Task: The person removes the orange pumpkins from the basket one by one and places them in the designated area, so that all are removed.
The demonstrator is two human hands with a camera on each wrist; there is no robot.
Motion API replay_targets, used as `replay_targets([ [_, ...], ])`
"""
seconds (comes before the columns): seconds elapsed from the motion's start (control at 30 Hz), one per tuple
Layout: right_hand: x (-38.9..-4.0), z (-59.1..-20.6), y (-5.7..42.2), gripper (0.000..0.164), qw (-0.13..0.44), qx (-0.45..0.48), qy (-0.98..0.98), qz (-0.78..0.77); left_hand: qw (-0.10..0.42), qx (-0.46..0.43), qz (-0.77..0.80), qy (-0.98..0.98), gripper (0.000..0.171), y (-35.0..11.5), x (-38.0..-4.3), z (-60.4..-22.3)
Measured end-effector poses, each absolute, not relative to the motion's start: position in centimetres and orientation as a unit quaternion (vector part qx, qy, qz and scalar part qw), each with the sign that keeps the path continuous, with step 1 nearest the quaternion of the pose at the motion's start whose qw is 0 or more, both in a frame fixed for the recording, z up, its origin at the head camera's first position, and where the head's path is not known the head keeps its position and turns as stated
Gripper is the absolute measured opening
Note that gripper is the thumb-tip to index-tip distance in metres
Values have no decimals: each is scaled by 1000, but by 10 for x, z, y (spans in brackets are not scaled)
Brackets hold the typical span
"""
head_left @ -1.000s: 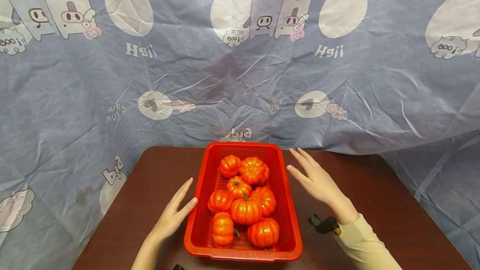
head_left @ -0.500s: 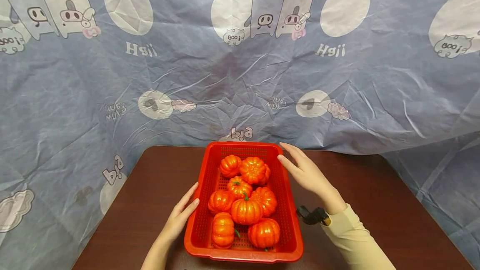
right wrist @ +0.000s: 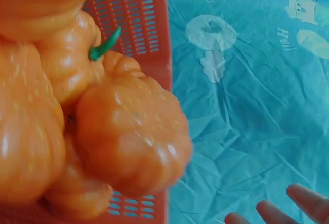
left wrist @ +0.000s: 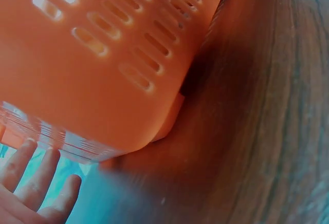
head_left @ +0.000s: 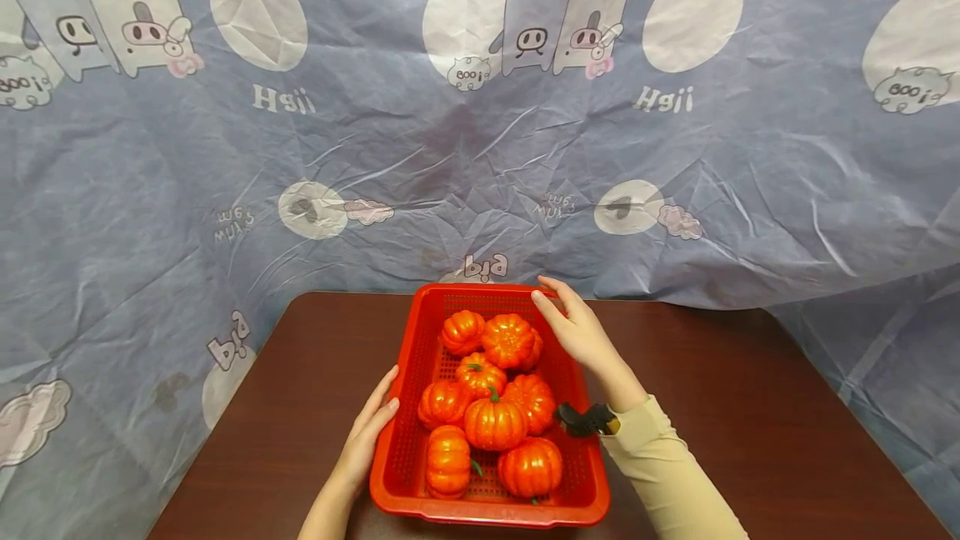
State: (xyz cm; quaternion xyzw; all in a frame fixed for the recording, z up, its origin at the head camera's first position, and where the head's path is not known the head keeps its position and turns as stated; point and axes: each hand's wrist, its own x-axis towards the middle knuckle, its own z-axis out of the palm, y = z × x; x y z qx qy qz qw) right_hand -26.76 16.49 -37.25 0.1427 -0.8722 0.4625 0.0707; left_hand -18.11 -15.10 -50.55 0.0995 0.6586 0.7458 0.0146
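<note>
Holding nine visible pumpkins [head_left: 495,423], one red basket [head_left: 495,512] sits on one table [head_left: 735,415]; left hand [head_left: 366,430], fingers extended, beside it; right hand [head_left: 581,333], likewise, at its right rim.

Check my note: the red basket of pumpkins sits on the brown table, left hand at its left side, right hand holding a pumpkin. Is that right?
Not quite: the right hand holds none of the pumpkins. The head view shows it empty at the far right corner of the red basket. The rest of your note stands.
</note>
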Motion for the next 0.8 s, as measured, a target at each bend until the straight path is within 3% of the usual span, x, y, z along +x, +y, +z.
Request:
replay_targets([
  [0.5, -282, -408, 143, 60, 55, 90, -843, 527, -1, 114, 751, 650, 51, -146, -180, -509],
  [0.8, -284, -419, 139, 53, 59, 81, -842, 530, 3, 112, 762, 638, 51, -144, -177, -508],
])
